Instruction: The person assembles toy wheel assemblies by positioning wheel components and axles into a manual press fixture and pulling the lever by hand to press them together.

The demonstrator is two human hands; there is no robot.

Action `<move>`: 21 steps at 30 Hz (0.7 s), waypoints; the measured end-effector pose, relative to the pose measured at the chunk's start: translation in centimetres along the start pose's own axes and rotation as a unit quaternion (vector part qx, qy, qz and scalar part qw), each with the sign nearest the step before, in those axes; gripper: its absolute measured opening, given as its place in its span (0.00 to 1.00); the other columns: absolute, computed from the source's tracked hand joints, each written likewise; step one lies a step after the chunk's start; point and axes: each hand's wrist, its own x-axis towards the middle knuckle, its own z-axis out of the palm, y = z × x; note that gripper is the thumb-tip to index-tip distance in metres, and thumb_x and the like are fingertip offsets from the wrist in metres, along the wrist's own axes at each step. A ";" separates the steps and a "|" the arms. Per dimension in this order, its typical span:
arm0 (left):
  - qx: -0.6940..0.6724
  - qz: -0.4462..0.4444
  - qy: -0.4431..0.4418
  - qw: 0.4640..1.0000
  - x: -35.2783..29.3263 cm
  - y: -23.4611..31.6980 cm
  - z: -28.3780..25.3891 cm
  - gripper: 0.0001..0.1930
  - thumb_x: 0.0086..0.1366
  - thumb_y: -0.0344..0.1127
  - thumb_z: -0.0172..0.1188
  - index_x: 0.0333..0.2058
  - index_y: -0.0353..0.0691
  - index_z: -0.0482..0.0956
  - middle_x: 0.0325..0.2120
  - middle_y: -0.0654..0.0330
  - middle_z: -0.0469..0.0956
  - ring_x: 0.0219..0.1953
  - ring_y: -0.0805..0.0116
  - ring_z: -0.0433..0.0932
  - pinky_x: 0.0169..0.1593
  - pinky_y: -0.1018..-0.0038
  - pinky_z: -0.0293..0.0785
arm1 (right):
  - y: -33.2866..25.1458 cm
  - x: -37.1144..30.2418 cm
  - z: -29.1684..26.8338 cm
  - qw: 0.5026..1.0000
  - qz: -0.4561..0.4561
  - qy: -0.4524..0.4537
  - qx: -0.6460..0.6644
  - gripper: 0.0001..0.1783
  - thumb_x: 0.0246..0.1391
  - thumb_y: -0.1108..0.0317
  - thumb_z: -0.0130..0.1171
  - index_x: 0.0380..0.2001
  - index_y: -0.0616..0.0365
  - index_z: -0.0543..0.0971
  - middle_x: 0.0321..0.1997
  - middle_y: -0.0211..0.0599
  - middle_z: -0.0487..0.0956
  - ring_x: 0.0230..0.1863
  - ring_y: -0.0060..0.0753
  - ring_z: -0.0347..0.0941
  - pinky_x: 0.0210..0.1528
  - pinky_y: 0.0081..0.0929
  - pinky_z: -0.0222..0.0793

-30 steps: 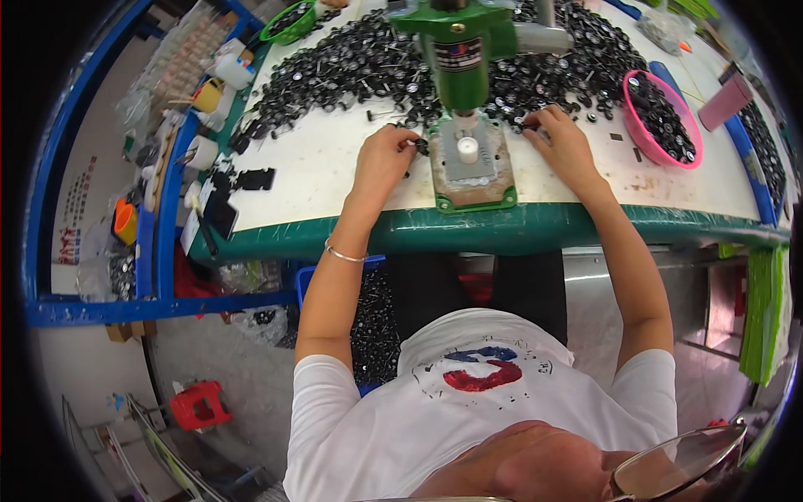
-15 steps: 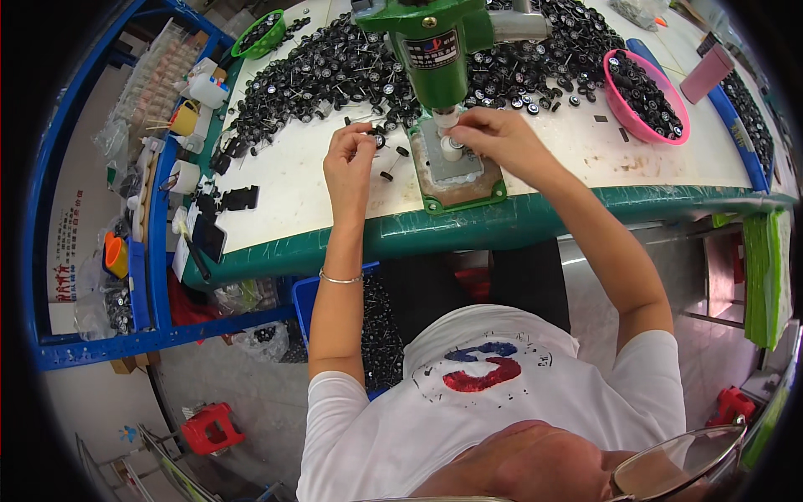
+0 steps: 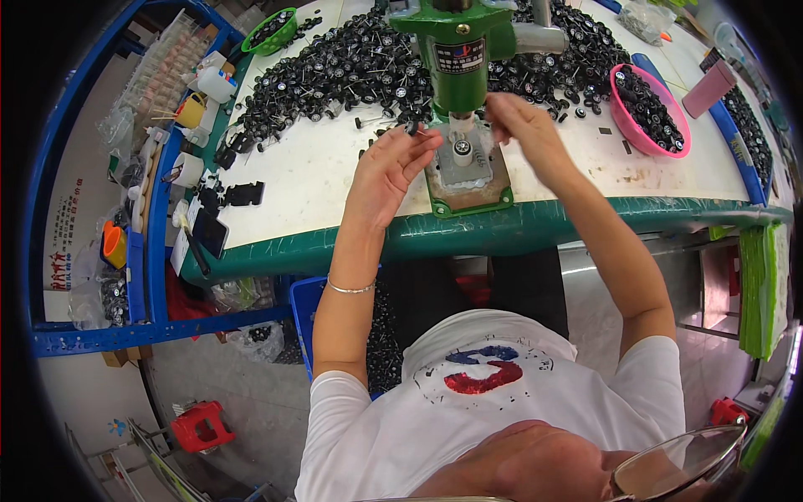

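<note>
A small black wheel with a silvery hub (image 3: 461,147) sits on the white post of the green bench press (image 3: 460,71), under its ram. Left of the press, my left hand (image 3: 389,171) is raised, palm partly turned up. Its fingers are closed around a wheel on a thin axle (image 3: 411,128). Beside the ram on the right is my right hand (image 3: 531,134), its fingers curled and smeared by motion; whether they hold anything is hidden. Behind the press spreads a large heap of black wheels on axles (image 3: 335,84).
A pink basket of wheels (image 3: 687,138) stands on the right of the white table (image 3: 309,180), a green basket (image 3: 288,35) at the far left. A phone (image 3: 209,233) lies near the left edge. Blue shelving (image 3: 159,251) borders the left side. Below is a blue bin (image 3: 303,314).
My left hand has moved right toward the press, its palm turning up. My right hand has drawn back from the white post, where a wheel's hub now shows. The view has shifted slightly.
</note>
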 end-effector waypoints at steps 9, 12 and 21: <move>0.241 0.110 0.027 0.964 -0.5 -1.8 3.2 0.06 0.63 0.26 0.63 0.39 0.33 0.83 0.34 0.60 0.83 0.37 0.75 0.82 0.44 0.78 0.77 | -10.0 7.1 -8.5 0.983 -0.149 0.048 0.096 0.16 0.65 0.58 0.51 0.39 0.59 0.79 0.38 0.26 0.78 0.37 0.17 0.72 0.46 0.20 0.66; 0.245 0.132 0.019 0.960 0.0 -2.7 3.2 0.06 0.62 0.27 0.65 0.38 0.34 0.83 0.32 0.65 0.82 0.35 0.80 0.78 0.44 0.81 0.73 | -16.4 8.3 -4.7 0.978 -0.127 0.073 0.152 0.23 0.68 0.50 0.50 0.47 0.60 0.78 0.30 0.27 0.76 0.32 0.23 0.72 0.36 0.19 0.71; 0.242 0.198 0.025 0.949 1.9 -4.2 3.5 0.05 0.59 0.26 0.66 0.35 0.34 0.84 0.32 0.64 0.80 0.37 0.79 0.74 0.44 0.79 0.69 | -24.2 14.7 -6.9 0.905 0.177 -0.118 0.369 0.16 0.67 0.57 0.53 0.41 0.60 0.77 0.26 0.24 0.70 0.18 0.12 0.58 0.13 0.13 0.47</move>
